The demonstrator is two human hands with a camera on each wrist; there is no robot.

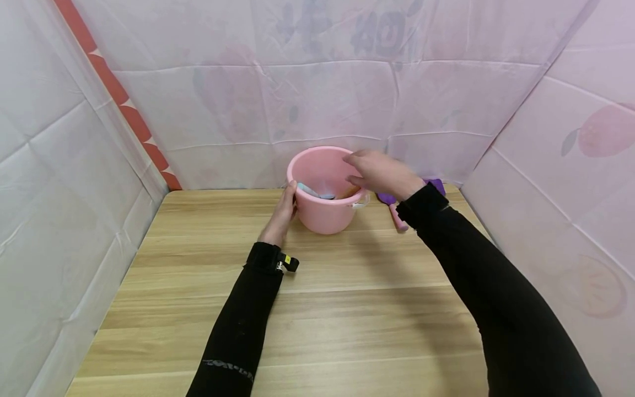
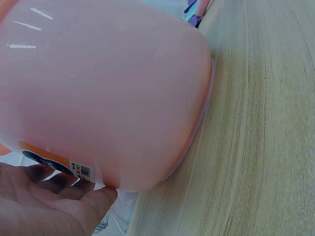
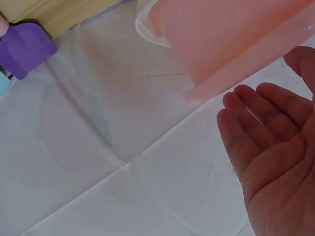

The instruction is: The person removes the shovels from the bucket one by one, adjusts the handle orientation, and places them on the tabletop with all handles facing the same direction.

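- Bucket (image 1: pixel 324 190): pink plastic, round, smooth and slightly glossy, upright at 12 o'clock on the wooden table (image 1: pixel 317 309), close to the back curtain.
- Left hand (image 1: pixel 283 212): laid flat against bucket wall at its 9 o'clock side, fingers straight and together, thumb up near the rim; touching, not curled around. Confirmed in left wrist view, with fingers (image 2: pixel 59 196) resting against the wall just below a barcode sticker (image 2: pixel 81 170).
- Right hand (image 1: pixel 379 173): held over the rim at the bucket's 3 o'clock side, fingers loosely extended toward the opening, holding nothing visible. Palm open and empty in right wrist view (image 3: pixel 275 147), just outside the rim; contact with rim not determinable.
- Bucket contents: a pale blue handle-like piece (image 1: pixel 310 191) and an orange-brown piece (image 1: pixel 349 192), lying inside toward the near wall; exact identity unclear.
- Key relation: opening directly below and at 9 o'clock from right fingertips; right hand nearer to contents, left hand bracing the wall.
- Clear plastic handle lug (image 1: pixel 362 203) noted on bucket side at 4 o'clock.
- Toy shovel (image 1: pixel 394 212): purple blade, pink handle, flat on table at 3 o'clock of bucket, long axis running 11 to 5 o'clock, partly hidden by right wrist.
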